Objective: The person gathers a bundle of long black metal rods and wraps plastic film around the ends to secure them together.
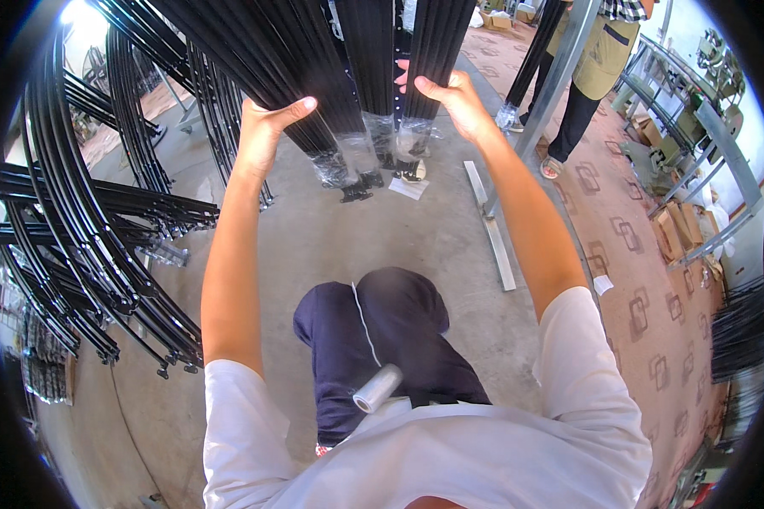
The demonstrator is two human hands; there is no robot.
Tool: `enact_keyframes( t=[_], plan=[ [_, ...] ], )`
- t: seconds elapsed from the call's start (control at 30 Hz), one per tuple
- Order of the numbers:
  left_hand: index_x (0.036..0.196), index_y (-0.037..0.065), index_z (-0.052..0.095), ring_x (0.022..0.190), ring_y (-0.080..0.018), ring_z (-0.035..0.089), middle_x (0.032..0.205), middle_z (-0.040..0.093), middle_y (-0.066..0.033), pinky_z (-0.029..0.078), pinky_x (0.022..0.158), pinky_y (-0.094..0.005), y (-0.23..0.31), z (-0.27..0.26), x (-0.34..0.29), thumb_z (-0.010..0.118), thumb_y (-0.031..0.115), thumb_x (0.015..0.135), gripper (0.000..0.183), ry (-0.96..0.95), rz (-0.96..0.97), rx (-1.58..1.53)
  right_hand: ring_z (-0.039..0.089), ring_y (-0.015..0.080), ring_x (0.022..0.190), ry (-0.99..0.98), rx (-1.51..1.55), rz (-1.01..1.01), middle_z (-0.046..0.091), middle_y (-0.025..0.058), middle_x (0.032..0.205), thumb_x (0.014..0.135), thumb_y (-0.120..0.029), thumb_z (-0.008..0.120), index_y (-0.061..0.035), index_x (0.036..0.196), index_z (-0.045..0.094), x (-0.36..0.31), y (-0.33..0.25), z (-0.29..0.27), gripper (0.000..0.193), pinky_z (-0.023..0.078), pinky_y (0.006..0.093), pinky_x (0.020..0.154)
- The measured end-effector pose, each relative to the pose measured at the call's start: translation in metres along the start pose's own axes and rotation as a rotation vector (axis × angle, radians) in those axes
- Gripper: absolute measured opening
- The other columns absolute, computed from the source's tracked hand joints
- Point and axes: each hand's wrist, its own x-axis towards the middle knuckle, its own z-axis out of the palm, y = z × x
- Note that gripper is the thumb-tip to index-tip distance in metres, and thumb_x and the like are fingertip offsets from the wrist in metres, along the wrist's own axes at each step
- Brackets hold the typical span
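Note:
My left hand (272, 129) grips the side of a thick bundle of black metal bars (259, 55). Its thumb lies across the front, and the other fingers are hidden behind. A narrower bundle of black bars (437, 47) is in my right hand (452, 100), with the thumb in front and fingertips showing at its far side. Between the two, more upright black bars (367, 59) stand close together. Clear plastic film (335, 167) wraps the bundles' lower ends, near the floor. A roll of clear film (378, 388) rests on my lap, beside a white cord (365, 322).
Racks of curved black bars (85, 212) crowd the left side. A flat metal bar (490, 225) lies on the concrete floor (382, 233) by a grey metal post (560, 76). Another person in a tan apron (604, 59) stands beyond it. Cardboard boxes (679, 227) sit under a metal frame at right.

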Motion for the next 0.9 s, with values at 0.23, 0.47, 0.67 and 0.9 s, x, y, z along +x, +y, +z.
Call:
enact_keyframes(
  t=[0.23, 0.47, 0.67, 0.9],
  plan=[
    [0.093, 0.006, 0.052, 0.085, -0.0133, 0.05, 0.086, 0.054, -0.0001, 0.037, 0.081, -0.028, 0.0, -0.006, 0.003, 0.069, 0.011, 0.068, 0.031, -0.052, -0.029, -0.051, 0.045, 0.0168, 0.106, -0.14, 0.132, -0.124, 0.045, 0.0074, 0.12, 0.077, -0.029, 0.059, -0.0033, 0.123, 0.039, 0.017, -0.04, -0.001, 0.056, 0.038, 0.031, 0.089],
    [0.097, 0.002, 0.052, 0.079, -0.0171, 0.055, 0.087, 0.057, -0.0064, 0.045, 0.074, -0.0285, 0.081, -0.02, 0.027, 0.069, 0.014, 0.067, 0.037, 0.044, 0.3, -0.061, 0.052, 0.0201, 0.095, 0.021, 0.113, -0.383, 0.053, 0.0132, 0.106, 0.077, -0.02, 0.061, 0.0017, 0.114, 0.044, 0.037, -0.17, 0.015, 0.046, 0.042, 0.0317, 0.084],
    [0.102, -0.001, 0.053, 0.079, -0.0177, 0.058, 0.09, 0.059, -0.0076, 0.048, 0.072, -0.0286, 0.166, -0.041, 0.071, 0.063, 0.019, 0.074, 0.036, 0.055, 0.466, -0.086, 0.056, 0.0257, 0.09, -0.103, 0.194, -0.198, 0.058, 0.0189, 0.094, 0.074, -0.012, 0.062, 0.0093, 0.1, 0.052, 0.06, -0.234, 0.007, 0.035, 0.045, 0.0353, 0.08],
    [0.092, 0.001, 0.057, 0.069, -0.0161, 0.06, 0.079, 0.061, -0.0083, 0.05, 0.065, -0.0254, 0.23, 0.03, 0.079, 0.063, 0.023, 0.071, 0.032, -0.111, 0.38, -0.15, 0.059, 0.0193, 0.083, -0.432, 0.266, -0.199, 0.06, 0.0121, 0.095, 0.076, -0.02, 0.061, 0.0018, 0.103, 0.055, 0.097, -0.251, 0.039, 0.035, 0.048, 0.0307, 0.074]
  ],
)
